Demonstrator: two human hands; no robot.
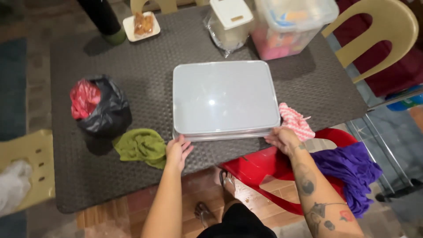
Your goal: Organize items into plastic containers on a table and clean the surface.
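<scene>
Lid (pixel 222 97): pale grey, rounded rectangle, glossy | hands at near corners

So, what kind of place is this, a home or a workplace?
Most likely a home dining area. A dark woven-textured table has plastic chairs around it, and it holds household things: a plate of food, cloths, and a grey storage box that both hands touch at its near edge.

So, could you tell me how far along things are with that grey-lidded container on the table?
The grey lid already lies flat over the clear container. The left hand and right hand are at its near corners, touching the rim. Whether the lid is snapped shut cannot be told. The green cloth and pink striped cloth lie loose on the table.
</scene>
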